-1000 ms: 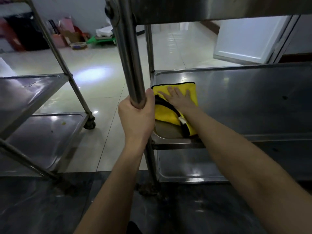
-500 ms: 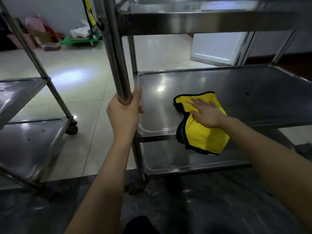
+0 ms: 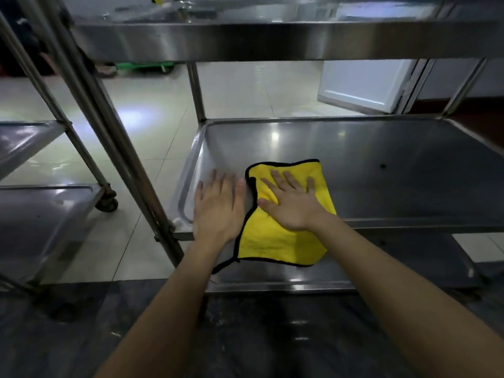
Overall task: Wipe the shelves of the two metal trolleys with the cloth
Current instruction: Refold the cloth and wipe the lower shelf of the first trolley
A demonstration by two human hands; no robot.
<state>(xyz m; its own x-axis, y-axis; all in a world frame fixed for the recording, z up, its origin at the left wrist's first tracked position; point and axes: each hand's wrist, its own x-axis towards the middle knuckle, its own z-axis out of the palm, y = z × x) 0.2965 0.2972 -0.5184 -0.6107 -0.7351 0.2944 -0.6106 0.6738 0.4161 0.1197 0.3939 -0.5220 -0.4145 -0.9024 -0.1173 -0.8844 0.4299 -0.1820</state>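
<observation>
The yellow cloth point(image 3: 281, 241), hemmed in black, lies near the front left corner of the middle shelf point(image 3: 381, 173) of the nearer trolley. Its far half is spread on the steel, and its near half droops over the front rim towards the bottom shelf point(image 3: 354, 268).

The person's right hand point(image 3: 291, 205) lies palm down on the cloth. The fingers are straight and fanned apart, pointing away and a little leftward, pressing rather than gripping. The left hand point(image 3: 218, 208) lies flat on bare metal just left of the cloth, with its fingers straight, close together and holding nothing. Its thumb side sits right by the black hem, though the blur there hides whether they touch.

Both bare forearms reach up from the bottom of the view and angle in towards each other. The wrists cross the shelf's front rim.

Overhead runs the top shelf point(image 3: 245, 39), its steel edge broad and bright. A slanted upright post point(image 3: 114, 137) meets the middle shelf at its left front corner.

Further left stands the second trolley point(image 3: 41, 214), two of its shelves in view, with a caster wheel point(image 3: 107, 203) on the pale tiled floor point(image 3: 245, 91). Beyond the shelves a white door point(image 3: 362, 83) stands to the right, and a green dolly point(image 3: 144, 67) sits low against the far wall. Nearest the person, the floor turns to a dark strip point(image 3: 245, 336).
</observation>
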